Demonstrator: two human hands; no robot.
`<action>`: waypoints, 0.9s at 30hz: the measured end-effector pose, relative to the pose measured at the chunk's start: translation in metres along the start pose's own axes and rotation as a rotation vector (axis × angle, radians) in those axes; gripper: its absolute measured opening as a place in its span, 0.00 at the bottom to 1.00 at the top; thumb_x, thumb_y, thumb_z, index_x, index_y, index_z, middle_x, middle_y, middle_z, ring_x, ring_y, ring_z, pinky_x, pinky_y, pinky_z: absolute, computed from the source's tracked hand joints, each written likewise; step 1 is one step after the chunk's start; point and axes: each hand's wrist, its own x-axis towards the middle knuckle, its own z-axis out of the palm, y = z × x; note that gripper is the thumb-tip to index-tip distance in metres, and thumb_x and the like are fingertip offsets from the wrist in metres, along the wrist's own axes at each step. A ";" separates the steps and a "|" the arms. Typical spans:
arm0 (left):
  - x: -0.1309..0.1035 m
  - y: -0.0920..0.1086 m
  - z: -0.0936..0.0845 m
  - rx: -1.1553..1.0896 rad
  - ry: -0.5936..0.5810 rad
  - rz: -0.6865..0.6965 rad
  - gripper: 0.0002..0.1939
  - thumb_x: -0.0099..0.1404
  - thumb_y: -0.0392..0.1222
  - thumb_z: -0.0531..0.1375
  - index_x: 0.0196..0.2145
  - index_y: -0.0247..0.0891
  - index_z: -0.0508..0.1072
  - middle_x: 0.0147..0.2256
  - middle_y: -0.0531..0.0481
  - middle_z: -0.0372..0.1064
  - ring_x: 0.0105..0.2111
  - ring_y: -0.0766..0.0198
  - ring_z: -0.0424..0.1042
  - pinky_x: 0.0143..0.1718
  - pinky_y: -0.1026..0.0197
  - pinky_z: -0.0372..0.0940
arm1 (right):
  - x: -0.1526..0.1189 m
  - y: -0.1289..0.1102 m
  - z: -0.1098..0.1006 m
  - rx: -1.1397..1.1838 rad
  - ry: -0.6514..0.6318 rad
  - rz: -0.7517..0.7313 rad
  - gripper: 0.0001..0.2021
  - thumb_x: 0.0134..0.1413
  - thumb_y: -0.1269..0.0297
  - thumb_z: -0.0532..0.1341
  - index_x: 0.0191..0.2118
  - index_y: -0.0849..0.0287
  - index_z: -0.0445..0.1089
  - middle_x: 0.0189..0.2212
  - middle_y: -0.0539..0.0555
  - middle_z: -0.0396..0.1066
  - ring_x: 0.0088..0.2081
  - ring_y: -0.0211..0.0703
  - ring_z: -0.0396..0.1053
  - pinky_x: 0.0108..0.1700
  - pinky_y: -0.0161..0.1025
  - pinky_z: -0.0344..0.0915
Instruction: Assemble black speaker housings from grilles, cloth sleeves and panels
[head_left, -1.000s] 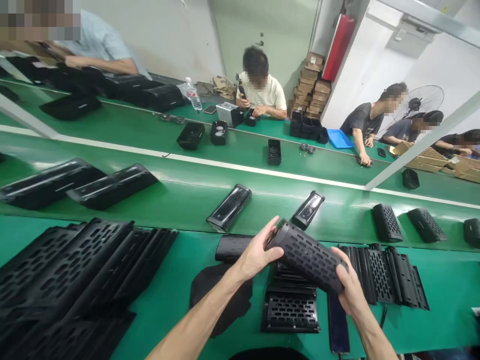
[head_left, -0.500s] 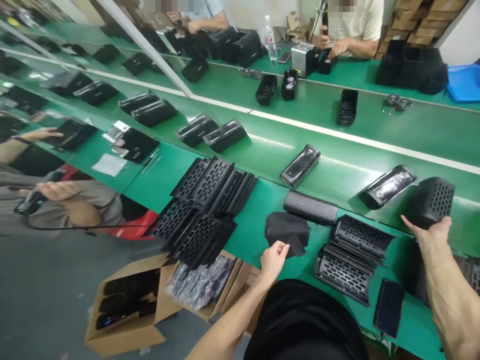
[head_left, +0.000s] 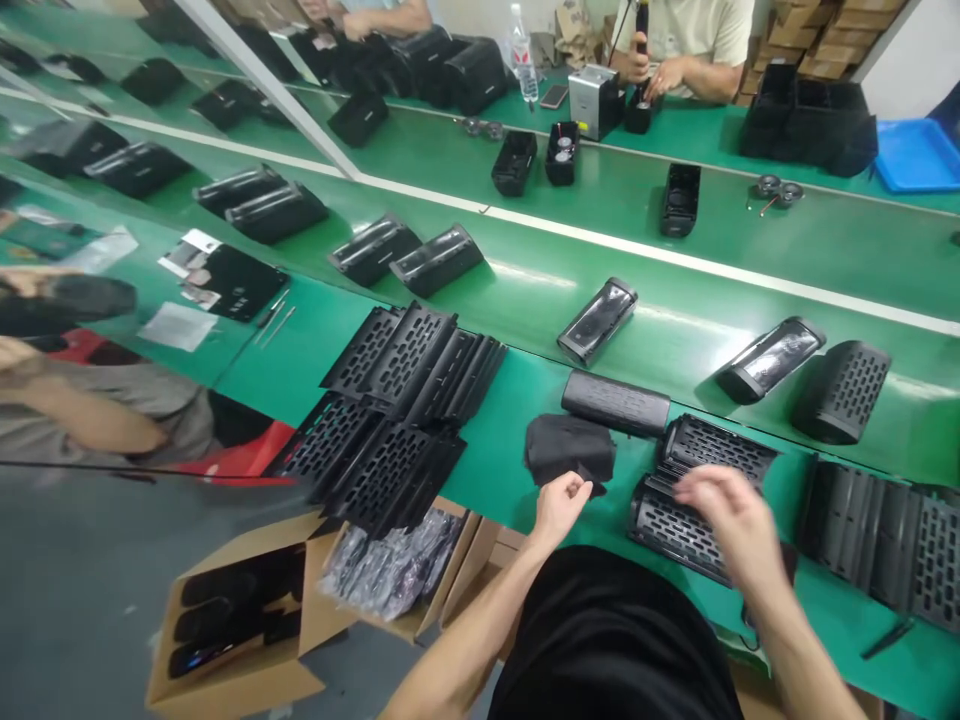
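My left hand is closed in a pinch at the near corner of a stack of thin black cloth pieces on the green bench. In mid-air to the right is my right hand, slightly blurred, its fingers loosely bent and nothing visible in them. Below it lie perforated black plastic shells, partly hidden by the hand. A black cloth-covered rounded bar rests behind the cloth stack. Farther right, a black speaker housing with slots stands on the conveyor belt.
More perforated shells are stacked at left and right. Glossy black housings sit along the green belt. Open cardboard boxes stand below the bench edge. Co-workers' hands are busy at left and across the belt.
My right hand has let go of the slotted speaker housing, now standing on the belt, and has come left over the perforated shells. My left hand stays at the cloth.
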 end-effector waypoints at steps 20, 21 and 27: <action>0.001 0.009 -0.007 -0.758 -0.099 -0.087 0.40 0.58 0.74 0.61 0.49 0.34 0.76 0.42 0.37 0.79 0.38 0.54 0.77 0.37 0.56 0.70 | 0.009 0.060 0.077 0.672 -0.170 0.626 0.05 0.52 0.66 0.68 0.36 0.59 0.77 0.34 0.56 0.83 0.34 0.48 0.81 0.39 0.45 0.78; -0.001 0.016 -0.006 -0.791 -0.165 -0.097 0.38 0.56 0.73 0.63 0.46 0.33 0.77 0.38 0.38 0.79 0.35 0.55 0.77 0.36 0.56 0.71 | 0.006 0.059 0.073 0.691 -0.161 0.635 0.05 0.52 0.66 0.68 0.36 0.59 0.77 0.34 0.56 0.83 0.34 0.48 0.81 0.38 0.44 0.77; -0.011 0.040 -0.014 -0.891 -0.291 -0.116 0.26 0.49 0.59 0.74 0.36 0.36 0.75 0.32 0.48 0.76 0.31 0.63 0.74 0.37 0.61 0.68 | -0.018 0.059 0.048 0.728 -0.122 0.638 0.14 0.50 0.60 0.73 0.42 0.60 0.80 0.37 0.59 0.84 0.35 0.50 0.81 0.39 0.45 0.77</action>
